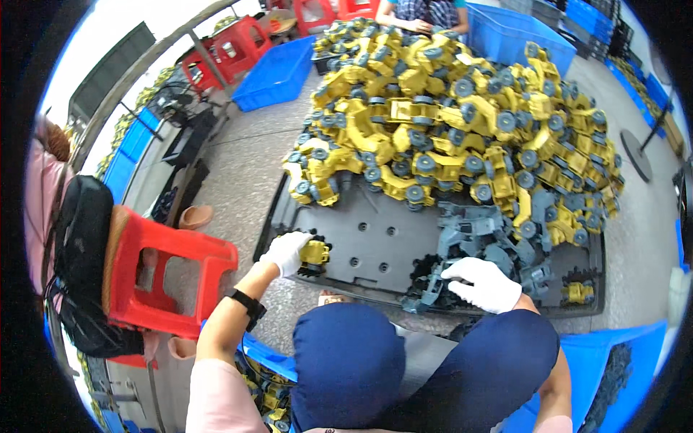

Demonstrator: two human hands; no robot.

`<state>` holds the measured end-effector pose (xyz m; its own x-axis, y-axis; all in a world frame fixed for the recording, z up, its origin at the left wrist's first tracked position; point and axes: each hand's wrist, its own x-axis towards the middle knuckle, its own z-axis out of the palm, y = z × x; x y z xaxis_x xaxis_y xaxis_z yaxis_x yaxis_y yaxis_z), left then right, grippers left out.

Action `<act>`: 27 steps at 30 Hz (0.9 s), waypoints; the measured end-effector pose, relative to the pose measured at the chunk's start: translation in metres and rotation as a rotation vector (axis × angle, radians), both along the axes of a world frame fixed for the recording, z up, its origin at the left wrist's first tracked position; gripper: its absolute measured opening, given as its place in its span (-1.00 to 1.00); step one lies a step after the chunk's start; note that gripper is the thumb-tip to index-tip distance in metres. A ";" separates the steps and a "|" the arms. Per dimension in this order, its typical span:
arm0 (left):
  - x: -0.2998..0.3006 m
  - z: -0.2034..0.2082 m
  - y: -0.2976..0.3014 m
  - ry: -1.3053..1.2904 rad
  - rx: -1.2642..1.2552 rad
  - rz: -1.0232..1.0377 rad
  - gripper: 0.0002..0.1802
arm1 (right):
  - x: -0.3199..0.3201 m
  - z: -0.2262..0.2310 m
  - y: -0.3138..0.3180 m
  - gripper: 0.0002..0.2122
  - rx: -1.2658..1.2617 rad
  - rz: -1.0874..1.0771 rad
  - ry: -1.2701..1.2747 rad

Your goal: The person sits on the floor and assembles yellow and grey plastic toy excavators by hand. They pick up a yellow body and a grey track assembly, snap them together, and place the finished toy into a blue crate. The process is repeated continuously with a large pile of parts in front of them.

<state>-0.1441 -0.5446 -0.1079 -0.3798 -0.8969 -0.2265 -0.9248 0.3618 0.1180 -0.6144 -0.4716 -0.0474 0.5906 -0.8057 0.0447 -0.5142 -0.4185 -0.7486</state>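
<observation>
My left hand (pixel 287 252), in a white glove, is closed at the left edge of the dark tray (pixel 346 224). Its fingers grip the side of a small yellow toy vehicle part (pixel 313 252) with black toothed edges. Near the tray's front edge, my right hand (pixel 485 286), also gloved in white, has its fingers curled and brought together on a grey plastic toy part (pixel 432 286). Part of that grip is hidden by the fingers. More grey plastic parts (pixel 473 222) lie heaped just beyond the right hand.
A high pile of yellow toy vehicles (pixel 404 137) covers the tray's far side. One yellow part (pixel 578 292) sits at its right corner. A red stool (pixel 173 252) stands at left; blue bins (pixel 274 72) surround the area. Across the pile, a person's hands (pixel 419 27) show.
</observation>
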 end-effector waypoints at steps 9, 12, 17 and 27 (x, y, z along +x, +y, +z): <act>-0.004 0.025 -0.020 -0.232 0.023 -0.153 -0.43 | 0.032 -0.055 -0.007 -0.75 -0.430 0.393 0.182; -0.011 0.031 -0.008 0.042 0.078 0.120 -0.41 | 0.039 -0.078 -0.006 -0.81 -0.370 0.307 0.075; -0.041 0.061 0.021 1.103 0.258 0.463 -0.32 | 0.038 -0.038 -0.011 -0.73 -0.183 -0.020 -0.102; -0.162 0.079 0.004 1.636 1.155 0.243 -0.10 | 0.031 0.024 -0.015 -0.78 0.508 -0.390 -0.730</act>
